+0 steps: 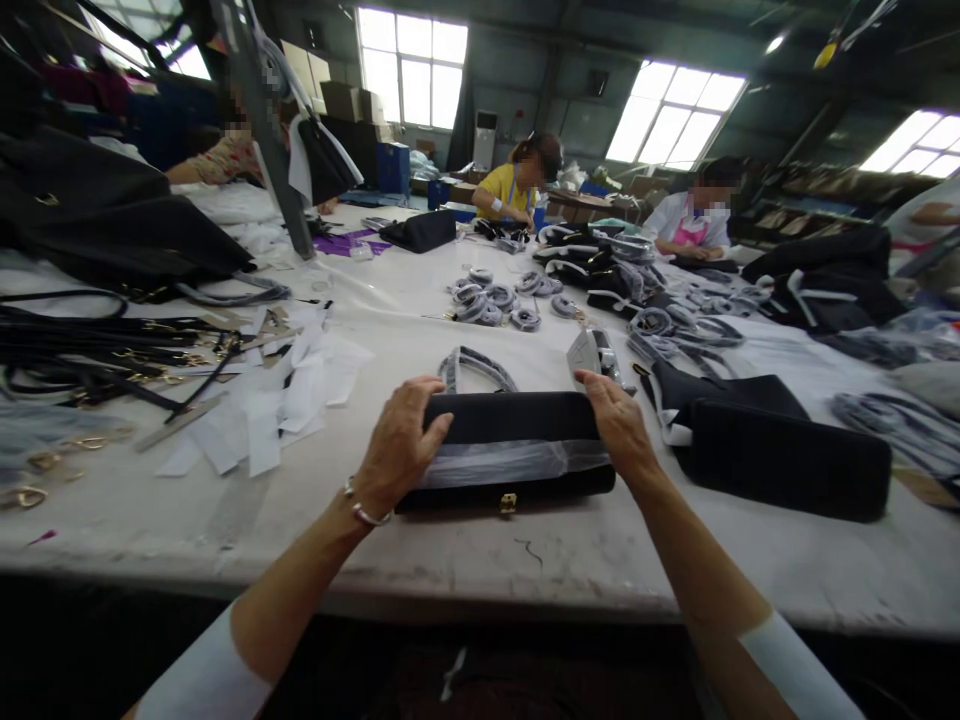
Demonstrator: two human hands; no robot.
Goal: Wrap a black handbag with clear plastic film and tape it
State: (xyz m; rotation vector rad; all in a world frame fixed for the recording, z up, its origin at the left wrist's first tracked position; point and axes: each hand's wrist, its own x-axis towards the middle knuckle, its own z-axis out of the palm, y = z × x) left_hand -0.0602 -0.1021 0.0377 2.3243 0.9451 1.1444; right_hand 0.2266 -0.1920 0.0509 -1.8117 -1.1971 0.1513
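Note:
A black handbag point(517, 418) lies on the table in front of me, with a gold clasp point(508, 503) on its near side. A strip of clear plastic film point(510, 462) runs across its width. My left hand point(405, 440) is closed on the bag's left end, thumb over the top and fingers at the far edge. At the upper right corner my right hand point(616, 420) grips the bag, its fingers partly hidden from view. A wrapped handle loop point(480, 365) sticks up behind the bag. Just beyond my right hand sits a grey metallic object point(592, 350).
White paper strips point(262, 425) and black straps point(97, 345) lie left on the white table point(315, 535). Another black bag point(787, 455) is at right. Wrapped coiled handles point(484, 300) sit farther back. A metal post point(266, 140) rises at left; several people work across the table.

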